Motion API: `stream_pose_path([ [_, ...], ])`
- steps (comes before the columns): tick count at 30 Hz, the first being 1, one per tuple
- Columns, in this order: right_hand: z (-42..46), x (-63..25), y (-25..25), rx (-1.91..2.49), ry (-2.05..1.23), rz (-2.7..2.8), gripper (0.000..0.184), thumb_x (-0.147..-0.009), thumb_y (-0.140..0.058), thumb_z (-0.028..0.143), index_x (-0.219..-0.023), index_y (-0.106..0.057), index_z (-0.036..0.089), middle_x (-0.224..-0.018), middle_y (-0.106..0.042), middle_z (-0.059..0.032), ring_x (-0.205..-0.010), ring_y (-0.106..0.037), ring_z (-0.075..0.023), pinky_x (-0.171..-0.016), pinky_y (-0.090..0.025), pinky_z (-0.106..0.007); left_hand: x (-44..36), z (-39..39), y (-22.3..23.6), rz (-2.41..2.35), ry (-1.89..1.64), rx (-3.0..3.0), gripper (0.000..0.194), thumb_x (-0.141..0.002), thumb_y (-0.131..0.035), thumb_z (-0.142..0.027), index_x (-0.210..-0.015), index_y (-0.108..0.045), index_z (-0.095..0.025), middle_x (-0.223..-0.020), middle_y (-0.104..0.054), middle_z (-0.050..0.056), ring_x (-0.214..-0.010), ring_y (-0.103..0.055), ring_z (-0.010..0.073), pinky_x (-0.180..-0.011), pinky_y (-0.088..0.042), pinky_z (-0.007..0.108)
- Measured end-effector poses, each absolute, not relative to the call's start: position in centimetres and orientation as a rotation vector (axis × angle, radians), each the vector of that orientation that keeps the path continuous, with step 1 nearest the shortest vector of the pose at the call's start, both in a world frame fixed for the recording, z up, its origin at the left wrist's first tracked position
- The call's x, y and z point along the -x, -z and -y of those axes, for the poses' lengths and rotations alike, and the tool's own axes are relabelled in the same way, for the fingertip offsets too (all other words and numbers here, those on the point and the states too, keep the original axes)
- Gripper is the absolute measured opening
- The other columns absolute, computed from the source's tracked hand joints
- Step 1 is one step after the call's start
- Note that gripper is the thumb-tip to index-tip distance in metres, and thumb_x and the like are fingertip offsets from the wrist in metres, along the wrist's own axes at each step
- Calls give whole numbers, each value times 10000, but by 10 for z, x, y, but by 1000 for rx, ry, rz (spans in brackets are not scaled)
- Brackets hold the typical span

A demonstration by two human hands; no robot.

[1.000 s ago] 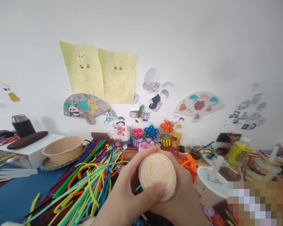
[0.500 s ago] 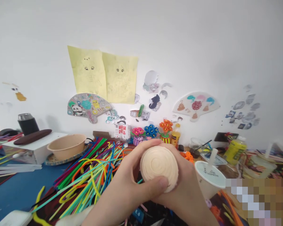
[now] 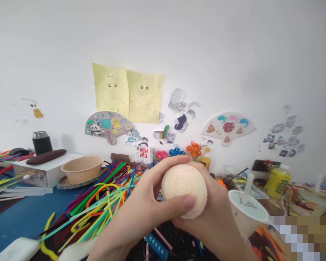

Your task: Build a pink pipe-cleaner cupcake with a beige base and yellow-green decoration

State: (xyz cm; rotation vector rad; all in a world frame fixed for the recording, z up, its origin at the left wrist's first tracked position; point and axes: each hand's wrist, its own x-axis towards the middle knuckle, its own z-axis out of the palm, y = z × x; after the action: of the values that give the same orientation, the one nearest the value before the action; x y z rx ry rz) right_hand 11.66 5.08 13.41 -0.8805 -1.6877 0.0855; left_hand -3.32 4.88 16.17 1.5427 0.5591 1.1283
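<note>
Between both hands I hold a round cream piece [image 3: 180, 185] with concentric rings on its face, its ringed side turned towards me. My left hand [image 3: 152, 199] curls around its left side and top, with the thumb pressed flat on its lower face. On the other side, my right hand [image 3: 217, 206] wraps the piece from the right and below; most of those fingers are hidden behind it. Left of my wrists lies a loose pile of coloured pipe cleaners [image 3: 97, 210].
A lidded cup with a straw [image 3: 248, 206] stands right of my hands. Further left are a tan bowl [image 3: 83, 168] and a white box [image 3: 51, 166]. Pipe-cleaner flowers [image 3: 194, 149] and a small yellow bottle [image 3: 205, 158] line the wall behind. A white device [image 3: 19, 250] lies at lower left.
The view has shifted slightly, so the background sits a little lower and further right. Both hands still grip the cream piece, its face tilted slightly differently.
</note>
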Motion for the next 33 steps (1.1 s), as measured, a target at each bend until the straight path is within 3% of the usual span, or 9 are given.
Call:
stream_pose_path([
  [5,-56,-113,-126,862,2,1670,501,-575,-680,216,-1064,-572,242,-864,-694,-14,-717,-674,-218,-602,-536,-313,39,-52,-165,-555,-1088,-1658,551,-763,-807,-241,-1275,-616,-312,-1326,-647,6,-1259,-563,288,-1027,-455,369],
  [16,-55,-118,-131,851,-186,1792,530,-538,-678,145,-1052,-607,254,-880,-705,1,-739,-674,-217,-621,-533,-306,50,-52,-165,-738,-1029,-1804,628,-731,-813,-241,-1304,-588,-362,-1402,-583,-2,-1312,-505,320,-1094,-416,457],
  [27,-55,-120,-128,821,-131,1792,505,-555,-718,172,-1043,-620,253,-924,-706,-3,-790,-686,-220,-675,-552,-314,45,-50,-167,-702,-999,-1788,622,-717,-784,-149,-1262,-608,-391,-1330,-619,-41,-1250,-560,284,-1017,-471,375],
  [33,-49,-123,-132,856,-142,1849,593,-521,-707,124,-1087,-612,276,-920,-707,27,-749,-681,-195,-619,-541,-283,50,-54,-162,-623,-1005,-1792,602,-737,-822,-249,-1280,-602,-386,-1345,-617,-31,-1244,-570,275,-1011,-467,354],
])
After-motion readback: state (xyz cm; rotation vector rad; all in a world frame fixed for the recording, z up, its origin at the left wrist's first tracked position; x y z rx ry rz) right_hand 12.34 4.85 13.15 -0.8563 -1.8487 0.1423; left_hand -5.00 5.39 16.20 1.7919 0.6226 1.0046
